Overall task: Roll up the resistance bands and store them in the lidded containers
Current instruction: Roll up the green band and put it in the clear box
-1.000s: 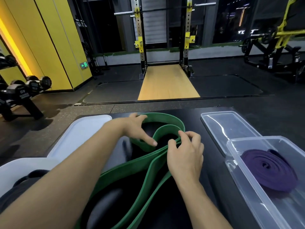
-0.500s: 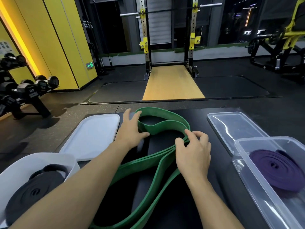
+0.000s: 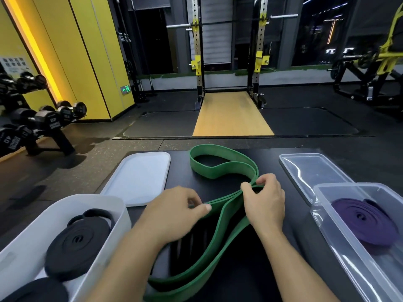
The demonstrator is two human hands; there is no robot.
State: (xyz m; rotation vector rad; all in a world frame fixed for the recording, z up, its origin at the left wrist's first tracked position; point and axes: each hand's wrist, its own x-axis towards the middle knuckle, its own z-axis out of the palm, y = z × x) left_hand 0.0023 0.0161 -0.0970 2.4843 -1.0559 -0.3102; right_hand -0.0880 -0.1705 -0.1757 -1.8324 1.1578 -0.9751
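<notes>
The green band (image 3: 218,172) lies unrolled along the middle of the black bench (image 3: 178,177). One loop rests flat toward 12 o'clock and the long strands run back toward 6 o'clock, off the near edge.

The right hand (image 3: 265,203) sits just to the 3 o'clock side of the band, and its thumb and curled fingers pinch the gathered strands where the far loop narrows. The left hand (image 3: 174,211), on the 9 o'clock side, pinches the band's flat edge between thumb and fingers, just short of the right hand.

At 8 o'clock stands the open white container (image 3: 104,200) with a rolled black band (image 3: 76,243) lying flat inside. Its white lid (image 3: 139,177) lies on the bench at 10 o'clock. At 4 o'clock the clear container (image 3: 357,185) holds a coiled purple band (image 3: 364,223). The clear lid (image 3: 311,168) lies at 2 o'clock, its near corner tucked behind that container.
</notes>
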